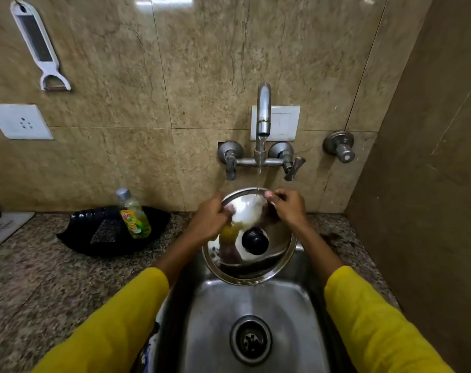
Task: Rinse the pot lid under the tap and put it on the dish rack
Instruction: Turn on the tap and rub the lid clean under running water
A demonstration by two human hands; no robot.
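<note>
A round steel pot lid (258, 261) with a black knob (254, 240) is held tilted over the steel sink (253, 305), its top face toward me. My left hand (210, 220) grips the lid's upper left rim. My right hand (289, 208) pinches the upper right rim. The tap (264, 111) on the wall runs, and its stream falls onto the lid's top edge. No dish rack is in view.
A dish soap bottle (133, 214) stands in a black tray (100, 232) on the granite counter (40, 278) left of the sink. Two tap handles (293, 165) stick out under the spout. A brown wall (430, 184) closes the right side. A peeler (39, 47) hangs upper left.
</note>
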